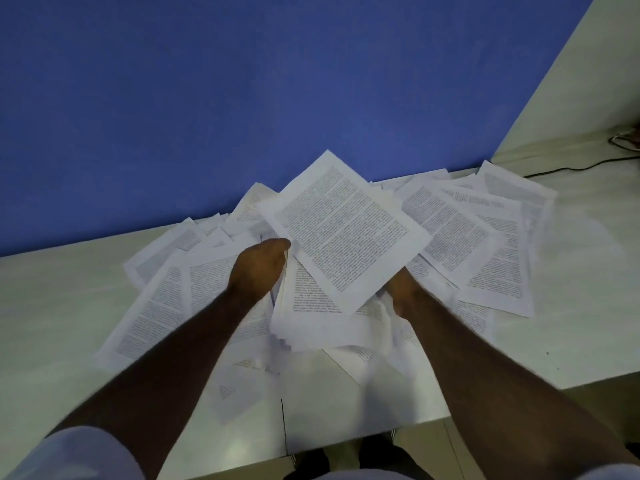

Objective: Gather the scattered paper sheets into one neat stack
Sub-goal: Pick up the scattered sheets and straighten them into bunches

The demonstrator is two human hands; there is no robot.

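Paper sheets: white, thin, rectangular, printed with dense black text; many, overlapping at odd angles in a loose fan across the table, from the left side to the right, against the wall.

Held bundle: several sheets raised above the scatter at the centre, edges uneven, top sheet tilted like a diamond with one corner pointing up toward the wall; lower sheets sag and blur toward the near edge.

Left hand: at the bundle's left edge, thumb on top of the paper, fingers hidden beneath; gripping the bundle.

Right hand: under the bundle's lower right corner, mostly covered by paper; touching the bundle, but whether the fingers curl round it cannot be told.

Table: pale, smooth, matt top with faint streaks; a seam runs toward the near edge.

Wall: flat, deep blue, even finish.

Cable: thin, dark, lying on the table at far right.

Sleeve: light fabric, short, at lower left.
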